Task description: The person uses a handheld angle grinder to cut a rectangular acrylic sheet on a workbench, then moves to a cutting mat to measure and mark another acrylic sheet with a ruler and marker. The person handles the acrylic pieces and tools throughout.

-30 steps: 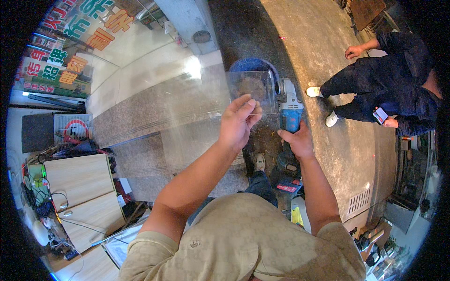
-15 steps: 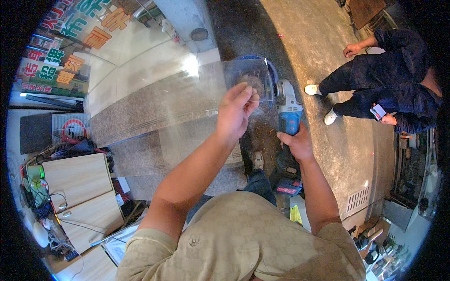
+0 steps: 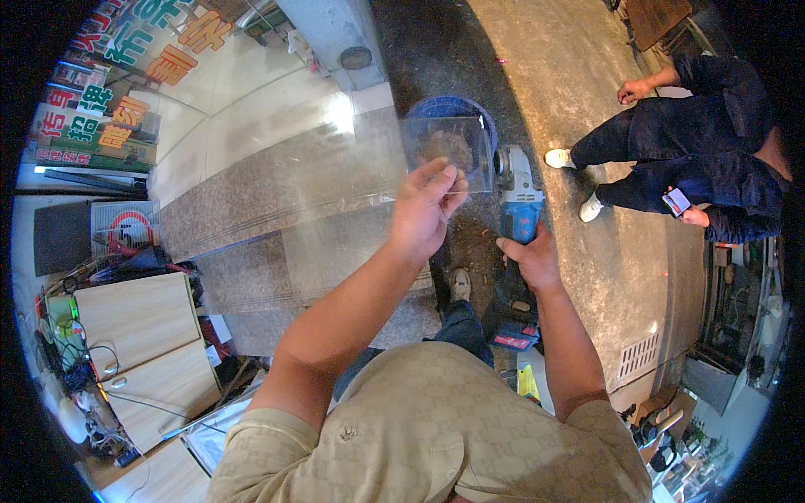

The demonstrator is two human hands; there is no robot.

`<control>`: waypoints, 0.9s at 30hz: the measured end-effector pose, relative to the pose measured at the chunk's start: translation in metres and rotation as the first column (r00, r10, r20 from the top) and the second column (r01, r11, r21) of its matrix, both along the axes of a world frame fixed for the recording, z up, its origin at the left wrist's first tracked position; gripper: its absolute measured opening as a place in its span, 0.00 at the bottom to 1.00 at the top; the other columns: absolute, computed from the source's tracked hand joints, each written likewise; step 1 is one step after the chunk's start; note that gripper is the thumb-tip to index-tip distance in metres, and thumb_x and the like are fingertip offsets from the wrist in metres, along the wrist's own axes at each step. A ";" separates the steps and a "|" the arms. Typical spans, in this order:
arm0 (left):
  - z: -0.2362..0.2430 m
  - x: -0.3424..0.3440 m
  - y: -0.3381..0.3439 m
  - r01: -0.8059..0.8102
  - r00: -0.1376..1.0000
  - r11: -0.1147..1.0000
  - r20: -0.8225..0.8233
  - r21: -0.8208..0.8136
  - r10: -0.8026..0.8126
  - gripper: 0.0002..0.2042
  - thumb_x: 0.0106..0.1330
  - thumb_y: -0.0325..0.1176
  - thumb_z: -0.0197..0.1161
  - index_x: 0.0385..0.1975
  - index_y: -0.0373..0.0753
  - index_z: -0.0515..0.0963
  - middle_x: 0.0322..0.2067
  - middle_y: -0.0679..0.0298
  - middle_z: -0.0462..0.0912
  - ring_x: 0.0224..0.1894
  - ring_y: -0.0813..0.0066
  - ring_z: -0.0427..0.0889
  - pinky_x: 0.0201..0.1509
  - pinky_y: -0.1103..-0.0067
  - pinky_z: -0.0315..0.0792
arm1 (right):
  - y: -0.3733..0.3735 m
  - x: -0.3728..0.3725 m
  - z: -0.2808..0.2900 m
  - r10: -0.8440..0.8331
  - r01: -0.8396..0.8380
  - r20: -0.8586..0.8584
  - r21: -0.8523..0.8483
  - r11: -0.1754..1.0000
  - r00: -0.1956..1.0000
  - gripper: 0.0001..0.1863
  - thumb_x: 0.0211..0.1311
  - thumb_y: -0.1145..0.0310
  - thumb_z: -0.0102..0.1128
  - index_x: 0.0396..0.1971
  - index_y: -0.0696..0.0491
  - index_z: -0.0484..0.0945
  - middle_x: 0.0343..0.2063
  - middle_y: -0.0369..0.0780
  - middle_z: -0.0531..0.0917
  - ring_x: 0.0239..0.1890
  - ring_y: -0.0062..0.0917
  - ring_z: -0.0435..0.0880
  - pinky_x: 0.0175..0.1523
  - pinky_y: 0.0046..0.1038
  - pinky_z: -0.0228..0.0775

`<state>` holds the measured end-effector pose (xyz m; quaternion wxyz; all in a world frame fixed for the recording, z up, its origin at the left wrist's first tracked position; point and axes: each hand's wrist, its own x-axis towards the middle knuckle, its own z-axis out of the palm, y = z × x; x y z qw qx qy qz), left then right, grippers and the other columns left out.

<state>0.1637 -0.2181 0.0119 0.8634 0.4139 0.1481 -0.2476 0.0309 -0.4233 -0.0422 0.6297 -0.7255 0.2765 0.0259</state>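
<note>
The left fingers pinch a clear sheet reaching ahead of them; the right fingers clamp an angle grinder. Edge grinding seems in hand; the next pass would call for steady contact.

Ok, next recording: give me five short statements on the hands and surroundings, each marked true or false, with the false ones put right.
1. The left hand pinches a clear sheet. True.
2. The right hand is gripping a screwdriver. False: it grips a blue and grey angle grinder.
3. The blue round container is to the right of the angle grinder. False: it is to the left.
4. Another person in dark clothes, at the right, holds a small device. True.
5. The wearer's hands are gloved. False: both are bare.
</note>
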 end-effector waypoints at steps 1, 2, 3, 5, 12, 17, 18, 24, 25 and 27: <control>0.000 -0.005 0.001 0.001 1.000 1.000 0.003 0.005 -0.001 0.19 0.76 0.29 0.70 0.62 0.34 0.75 0.44 0.58 0.88 0.43 0.70 0.89 0.49 0.75 0.87 | 0.000 0.001 0.000 -0.006 0.006 -0.002 -0.007 1.000 1.000 0.32 0.51 0.64 0.83 0.55 0.59 0.82 0.45 0.44 0.90 0.46 0.32 0.89 0.56 0.36 0.81; 0.001 -0.011 0.001 -0.002 1.000 1.000 -0.002 0.020 0.002 0.19 0.76 0.29 0.70 0.62 0.34 0.75 0.44 0.58 0.88 0.43 0.70 0.89 0.49 0.75 0.87 | -0.001 0.003 0.000 -0.011 0.011 -0.004 -0.013 1.000 1.000 0.31 0.51 0.64 0.83 0.55 0.59 0.82 0.44 0.44 0.90 0.44 0.32 0.89 0.55 0.36 0.81; 0.001 -0.016 0.002 -0.008 1.000 1.000 -0.006 0.024 0.008 0.19 0.76 0.29 0.70 0.62 0.34 0.75 0.44 0.58 0.88 0.43 0.70 0.89 0.48 0.75 0.87 | -0.001 0.006 0.001 -0.016 0.016 -0.006 -0.020 1.000 1.000 0.31 0.51 0.64 0.83 0.54 0.59 0.82 0.42 0.43 0.90 0.43 0.32 0.89 0.53 0.36 0.81; 0.000 -0.025 0.006 0.021 0.999 0.998 -0.026 0.053 -0.020 0.16 0.76 0.31 0.69 0.60 0.37 0.77 0.45 0.60 0.88 0.44 0.70 0.89 0.48 0.74 0.87 | -0.003 0.011 0.000 0.005 -0.004 -0.023 0.005 1.000 1.000 0.27 0.53 0.70 0.81 0.53 0.58 0.80 0.37 0.39 0.87 0.33 0.26 0.86 0.41 0.31 0.79; -0.012 -0.016 0.066 0.252 0.954 0.933 0.093 0.258 -0.284 0.13 0.71 0.28 0.73 0.52 0.34 0.82 0.40 0.60 0.89 0.40 0.73 0.87 0.45 0.75 0.83 | -0.014 0.008 -0.014 -0.030 0.029 -0.015 -0.064 0.998 0.999 0.31 0.51 0.62 0.84 0.54 0.58 0.81 0.39 0.42 0.90 0.36 0.31 0.89 0.47 0.36 0.83; -0.016 0.013 0.111 -0.029 0.826 0.703 0.414 0.710 -0.384 0.11 0.68 0.27 0.76 0.48 0.37 0.85 0.40 0.64 0.89 0.42 0.77 0.86 0.45 0.75 0.81 | -0.018 -0.008 -0.027 -0.019 0.023 0.026 -0.152 0.988 0.999 0.32 0.51 0.66 0.83 0.56 0.59 0.79 0.41 0.41 0.90 0.36 0.31 0.89 0.46 0.35 0.83; -0.014 0.015 0.116 -0.047 0.845 0.726 0.415 0.686 -0.338 0.11 0.69 0.29 0.76 0.48 0.37 0.85 0.40 0.64 0.89 0.42 0.77 0.86 0.45 0.75 0.81 | -0.016 -0.008 -0.028 -0.043 0.038 -0.012 -0.250 0.968 0.999 0.32 0.52 0.68 0.83 0.56 0.59 0.79 0.41 0.41 0.90 0.35 0.31 0.89 0.45 0.35 0.83; -0.001 0.016 0.142 0.309 0.901 0.779 0.096 0.546 -0.424 0.11 0.71 0.33 0.75 0.48 0.35 0.87 0.38 0.63 0.90 0.38 0.73 0.88 0.43 0.76 0.83 | -0.011 -0.009 -0.022 -0.057 0.048 0.077 0.112 0.993 0.995 0.21 0.58 0.74 0.76 0.50 0.56 0.78 0.30 0.37 0.85 0.24 0.24 0.83 0.31 0.28 0.78; -0.002 0.015 0.147 0.427 0.861 0.728 0.005 0.536 -0.509 0.11 0.71 0.31 0.74 0.49 0.35 0.87 0.39 0.62 0.90 0.38 0.72 0.89 0.43 0.76 0.83 | -0.012 -0.009 -0.022 -0.059 0.055 0.033 0.118 0.991 0.998 0.20 0.58 0.74 0.75 0.49 0.56 0.78 0.30 0.37 0.85 0.24 0.24 0.83 0.30 0.28 0.78; -0.007 0.014 0.156 0.603 0.777 0.680 -0.113 0.417 -0.620 0.11 0.70 0.28 0.73 0.49 0.35 0.87 0.40 0.59 0.91 0.38 0.71 0.90 0.41 0.75 0.83 | -0.013 -0.007 -0.022 -0.076 0.058 0.132 0.137 0.989 0.988 0.20 0.59 0.73 0.76 0.49 0.56 0.77 0.29 0.37 0.85 0.23 0.24 0.83 0.30 0.28 0.78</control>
